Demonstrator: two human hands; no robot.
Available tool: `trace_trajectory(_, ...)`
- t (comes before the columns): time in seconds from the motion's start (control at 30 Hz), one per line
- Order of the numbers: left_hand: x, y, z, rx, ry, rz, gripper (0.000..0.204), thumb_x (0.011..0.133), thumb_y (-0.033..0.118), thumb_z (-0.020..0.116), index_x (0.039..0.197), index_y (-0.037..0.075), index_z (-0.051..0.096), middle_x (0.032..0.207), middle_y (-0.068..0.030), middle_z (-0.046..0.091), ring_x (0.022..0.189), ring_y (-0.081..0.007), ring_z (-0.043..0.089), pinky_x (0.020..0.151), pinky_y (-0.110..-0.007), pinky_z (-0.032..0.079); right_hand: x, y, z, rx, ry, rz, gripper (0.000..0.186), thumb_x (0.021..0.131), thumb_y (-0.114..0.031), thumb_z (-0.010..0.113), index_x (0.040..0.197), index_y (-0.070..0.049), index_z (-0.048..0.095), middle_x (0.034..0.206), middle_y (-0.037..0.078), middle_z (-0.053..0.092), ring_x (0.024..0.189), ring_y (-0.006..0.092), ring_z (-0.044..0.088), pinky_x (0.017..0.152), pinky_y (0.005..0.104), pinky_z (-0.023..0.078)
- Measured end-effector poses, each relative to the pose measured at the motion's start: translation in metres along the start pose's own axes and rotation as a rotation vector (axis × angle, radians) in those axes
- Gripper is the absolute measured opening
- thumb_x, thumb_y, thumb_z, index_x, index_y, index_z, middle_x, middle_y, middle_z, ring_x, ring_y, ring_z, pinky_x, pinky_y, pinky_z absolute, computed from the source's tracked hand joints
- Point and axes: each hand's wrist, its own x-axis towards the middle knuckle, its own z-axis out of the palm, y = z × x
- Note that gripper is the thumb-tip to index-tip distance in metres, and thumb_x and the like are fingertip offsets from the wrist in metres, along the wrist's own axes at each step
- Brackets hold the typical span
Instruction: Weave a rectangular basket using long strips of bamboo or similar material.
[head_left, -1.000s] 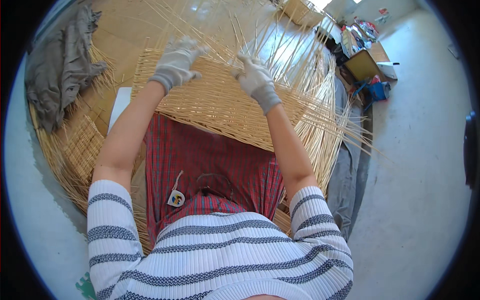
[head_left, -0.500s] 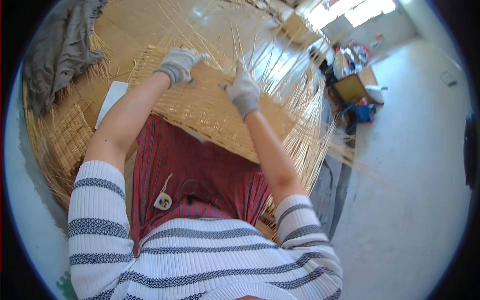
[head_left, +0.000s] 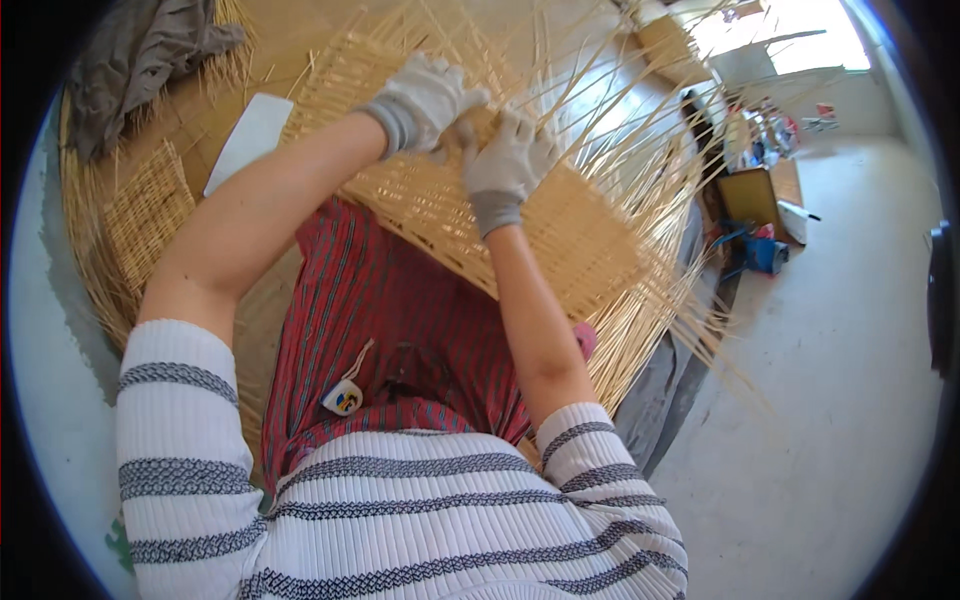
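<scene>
A woven cane panel point(head_left: 585, 235) lies across my lap, its loose strands point(head_left: 590, 130) fanning out along the far and right sides. My left hand point(head_left: 425, 105), in a pale grey work glove, is closed at the panel's far edge with bent fingers. Close beside it, my gloved right hand point(head_left: 508, 165) grips the same edge, thumb towards the left hand. The exact strands under the fingers are hidden. Beneath the panel, a dark red striped cloth point(head_left: 400, 290) covers my lap, with a small white tape measure point(head_left: 343, 398) on it.
Left of the panel lie a white flat sheet point(head_left: 250, 140) and another woven piece point(head_left: 150, 210). A grey cloth point(head_left: 140, 65) is heaped at the far left. Long loose canes point(head_left: 640, 350) spread at the right. Boxes point(head_left: 750, 195) and a blue item point(head_left: 765, 252) stand farther right.
Both hands have come closer together along the panel's far edge, the left moving right. The view has shifted, and the panel sits farther right in it.
</scene>
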Motion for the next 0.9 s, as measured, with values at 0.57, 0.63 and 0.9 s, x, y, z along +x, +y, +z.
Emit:
trace_trajectory(0.57, -0.129, 0.056, 0.085, -0.44, 0.479, -0.062, 0.049, 0.078, 0.021, 0.076, 0.126, 0.017, 0.064, 0.137, -0.0185, 0.052, 0.139, -0.0373, 0.039, 0.121, -0.052, 0.023, -0.212, -0.088, -0.083, 1.04, -0.616, -0.609, 0.033, 0.076, -0.018, 0.07, 0.109, -0.012, 0.068, 0.115, 0.01, 0.066, 0.11, 0.0331, 0.06, 0.092, 0.0458, 0.05)
trace_trajectory(0.63, -0.168, 0.065, 0.107, -0.45, 0.495, -0.138, 0.038, 0.081, 0.02, 0.076, 0.118, 0.015, 0.068, 0.13, -0.0171, 0.056, 0.131, -0.0362, 0.046, 0.117, -0.049, 0.031, -0.256, -0.105, -0.098, 0.938, -0.524, -0.798, 0.036, 0.074, -0.019, 0.072, 0.109, -0.014, 0.068, 0.122, 0.005, 0.063, 0.117, 0.0302, 0.057, 0.094, 0.0469, 0.049)
trace_trajectory(0.9, -0.227, 0.083, 0.102, -0.885, 0.636, -0.408, 0.018, 0.089, 0.01, 0.07, 0.106, 0.007, 0.072, 0.119, -0.0129, 0.061, 0.112, -0.0255, 0.057, 0.098, -0.036, 0.047, -0.261, -0.099, -0.132, 0.495, -0.865, -0.624, 0.045, 0.073, -0.028, 0.079, 0.114, -0.015, 0.067, 0.115, 0.012, 0.06, 0.114, 0.0302, 0.057, 0.092, 0.0454, 0.051)
